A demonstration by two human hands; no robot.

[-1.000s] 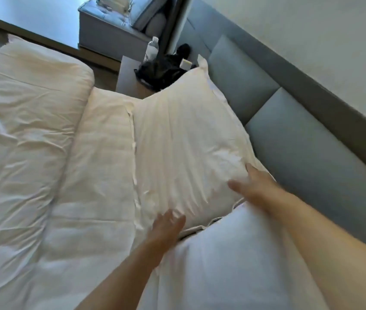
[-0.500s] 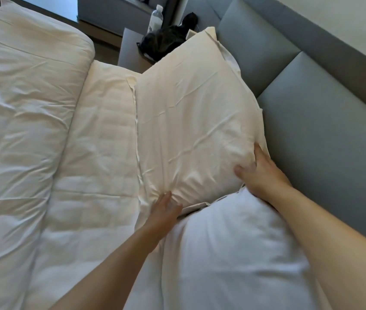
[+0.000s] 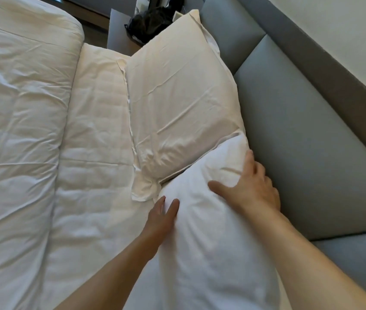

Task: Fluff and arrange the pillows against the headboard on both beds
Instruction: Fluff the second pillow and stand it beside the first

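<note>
A rumpled white duvet [image 3: 18, 121] covers the left part of the bed, beside the quilted mattress pad [image 3: 97, 135]. Beyond the bed stands a grey bedside table [image 3: 117, 39] carrying a crumpled black bag [image 3: 153, 16]. A cream wall [image 3: 338, 34] rises at upper right.

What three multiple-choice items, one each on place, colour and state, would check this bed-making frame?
1. Where is the right hand?
A. on the near white pillow, by the headboard
B. on the duvet
C. on the nightstand

2. What colour are the headboard panels?
A. red
B. grey-blue
C. black

3. How does the left hand meet the near pillow?
A. clenched in a fist
B. fingers extended against its side
C. lifted clear above it

Answers: 1 A, its palm spreads over the pillow's top corner beside the padding. 2 B, the padded panels show grey-blue. 3 B, the extended fingers lie along the pillow's left edge.
</note>
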